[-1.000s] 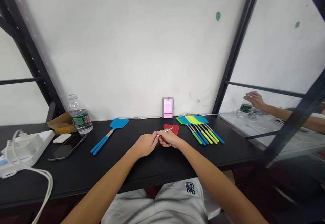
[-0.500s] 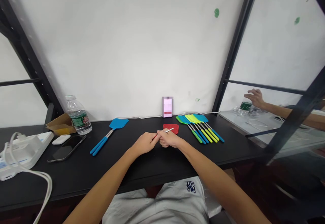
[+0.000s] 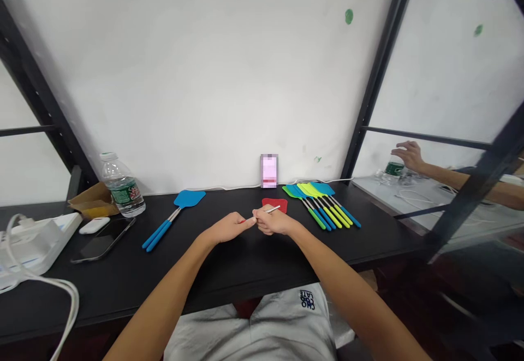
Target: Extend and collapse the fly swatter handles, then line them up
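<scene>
Left hand (image 3: 227, 228) has slid left; red handle (image 3: 243, 221) mostly hidden.

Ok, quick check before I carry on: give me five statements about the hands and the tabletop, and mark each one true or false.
1. The right hand holds a thin metal rod. True.
2. The left hand is far from the right hand. False; its thumb reaches the right hand, with a red handle showing at the thumb.
3. A flat red piece lies just beyond the right hand. True.
4. The fanned swatters on the right are all yellow. False; the fanned swatters include green and blue ones too.
5. The water bottle lies on its side. False; the water bottle stands on its base.
</scene>
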Motion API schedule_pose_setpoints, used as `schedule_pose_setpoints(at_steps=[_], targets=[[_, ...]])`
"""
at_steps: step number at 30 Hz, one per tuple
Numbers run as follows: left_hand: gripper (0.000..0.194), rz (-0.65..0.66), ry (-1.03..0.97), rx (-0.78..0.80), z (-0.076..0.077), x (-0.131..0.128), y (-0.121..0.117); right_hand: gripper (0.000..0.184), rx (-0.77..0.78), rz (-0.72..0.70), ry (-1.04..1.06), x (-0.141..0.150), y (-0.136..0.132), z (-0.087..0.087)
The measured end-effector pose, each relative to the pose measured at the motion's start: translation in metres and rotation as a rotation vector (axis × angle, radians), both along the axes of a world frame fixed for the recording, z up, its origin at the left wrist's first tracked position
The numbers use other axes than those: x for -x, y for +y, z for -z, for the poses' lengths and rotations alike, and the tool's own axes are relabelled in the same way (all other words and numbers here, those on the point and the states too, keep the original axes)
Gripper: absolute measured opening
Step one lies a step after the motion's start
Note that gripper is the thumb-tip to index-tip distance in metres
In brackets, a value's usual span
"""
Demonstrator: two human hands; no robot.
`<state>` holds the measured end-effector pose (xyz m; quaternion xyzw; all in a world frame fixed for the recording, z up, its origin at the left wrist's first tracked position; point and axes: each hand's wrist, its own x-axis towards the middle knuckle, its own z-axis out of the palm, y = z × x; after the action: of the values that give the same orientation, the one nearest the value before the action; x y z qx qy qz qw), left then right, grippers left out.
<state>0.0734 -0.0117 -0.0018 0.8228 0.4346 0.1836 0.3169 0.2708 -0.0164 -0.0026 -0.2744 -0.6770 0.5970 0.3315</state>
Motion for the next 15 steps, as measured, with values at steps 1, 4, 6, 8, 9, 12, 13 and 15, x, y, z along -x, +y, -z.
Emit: schedule_pose_setpoints(at_steps=[1,4,6,8,9,12,13,15], targets=[[0.06,-0.013,0.009,-0.009,0.0,0.002,0.0,0.042,0.005,0.008,0.021,-0.003,0.003,-0.001],[0.06,-0.077,0.034,-0.036,0.0,0.007,0.001,0.042,0.021,0.076,0.055,-0.011,0.011,-0.002],[0.059,-0.113,0.043,-0.067,0.001,0.008,0.001,0.039,0.022,0.131,0.065,-0.013,0.015,-0.002],[0.059,-0.133,0.041,-0.101,0.002,0.008,0.002,0.038,0.004,0.189,0.091,-0.013,0.017,-0.002],[0.058,-0.139,0.04,-0.113,0.002,0.007,0.002,0.038,-0.007,0.215,0.105,-0.013,0.018,-0.003],[0.057,-0.154,0.048,-0.138,0.002,0.006,0.002,0.04,-0.017,0.306,0.159,-0.014,0.02,-0.002],[0.057,-0.156,0.059,-0.146,0.002,0.006,0.002,0.041,-0.013,0.341,0.176,-0.015,0.021,-0.002],[0.056,-0.158,0.082,-0.16,0.002,0.006,0.002,0.042,-0.006,0.422,0.203,-0.016,0.024,-0.001]])
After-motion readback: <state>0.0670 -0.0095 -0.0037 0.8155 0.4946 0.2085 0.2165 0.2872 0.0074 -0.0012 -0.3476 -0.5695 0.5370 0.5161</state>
